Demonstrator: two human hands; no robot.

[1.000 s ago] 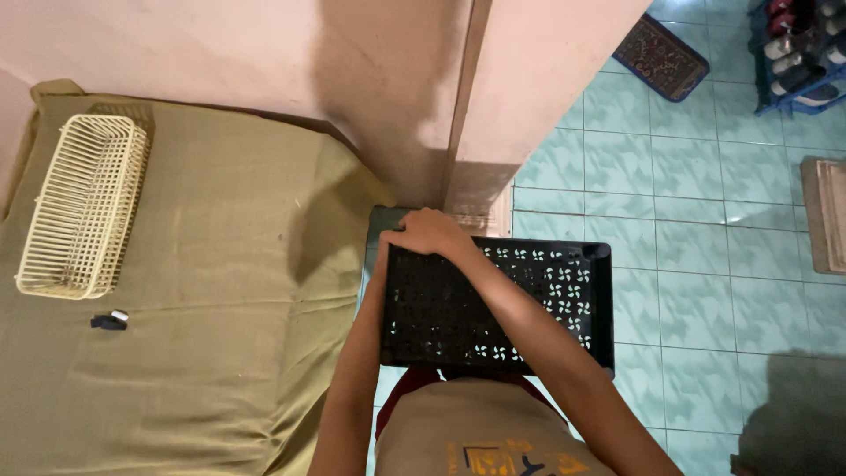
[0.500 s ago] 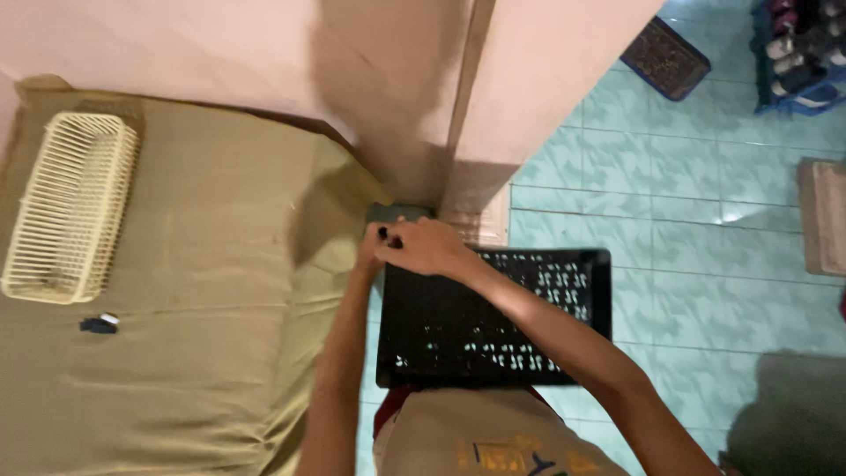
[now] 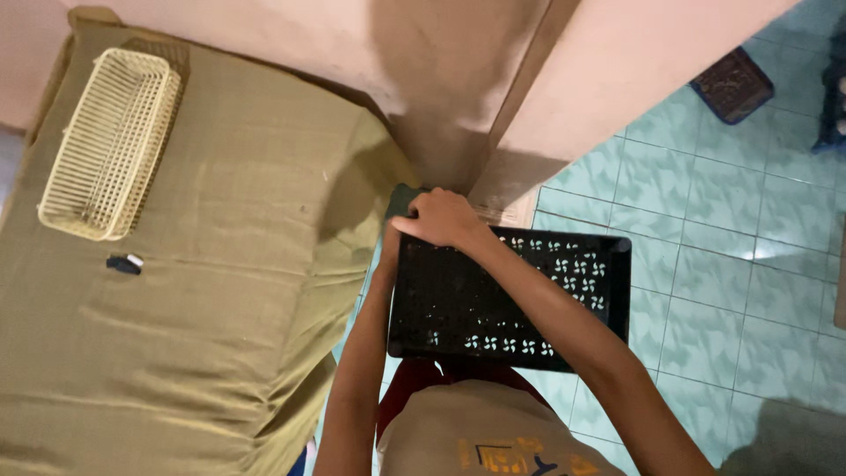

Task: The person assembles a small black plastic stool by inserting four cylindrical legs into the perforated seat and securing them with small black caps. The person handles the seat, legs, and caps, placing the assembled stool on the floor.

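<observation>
A black perforated plastic crate (image 3: 564, 295) is in front of my body, above the tiled floor. My right hand (image 3: 445, 219) is curled over the crate's far left corner and grips its rim. My left forearm runs up along the crate's left side. My left hand (image 3: 390, 240) is at that same corner, mostly hidden under my right hand, so its grip is unclear. A small dark green thing (image 3: 402, 199) shows just beyond the hands, against the bed's edge.
A bed with an olive sheet (image 3: 203, 308) fills the left. On it lie a cream wicker basket (image 3: 110, 141) and a small black object (image 3: 123, 264). A pink wall corner (image 3: 529, 115) stands just beyond the crate. Teal floor tiles (image 3: 731, 264) and a dark mat (image 3: 734, 85) lie to the right.
My right hand has slid over the crate's far left corner and now covers my left hand, which showed its fingers half a second ago. The crate has barely moved.
</observation>
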